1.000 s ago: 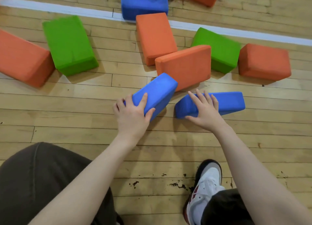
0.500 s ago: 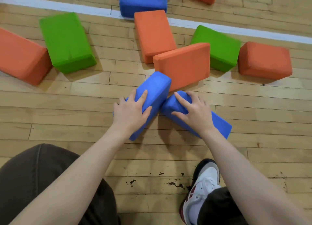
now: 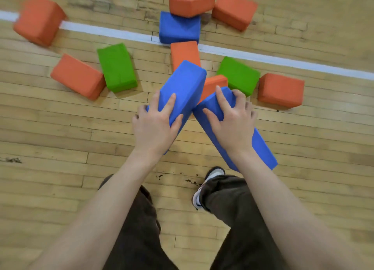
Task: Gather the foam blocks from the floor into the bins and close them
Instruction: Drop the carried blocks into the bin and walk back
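Far left, a blurred orange block point(image 3: 38, 19) lies across the white floor line point(image 3: 283, 61); nearer, a second orange block point(image 3: 78, 76) touches a green block point(image 3: 117, 67); both await collection. At centre, the left hand point(image 3: 154, 126) grips one blue block point(image 3: 183, 87), fingers curled over its side and thumb on its top face; the right hand point(image 3: 232, 120) grips a second blue block point(image 3: 261, 146) likewise, so that, judging from the task, two are carried per trip; their far ends meet or nearly meet. Behind them lie more orange blocks and a third blue block point(image 3: 179, 27); to the right, another green block point(image 3: 238, 75) and an orange block point(image 3: 281, 89). The floor point(image 3: 60, 144) is pale, scuffed wooden boards, as in a gymnasium; no bins are in view.
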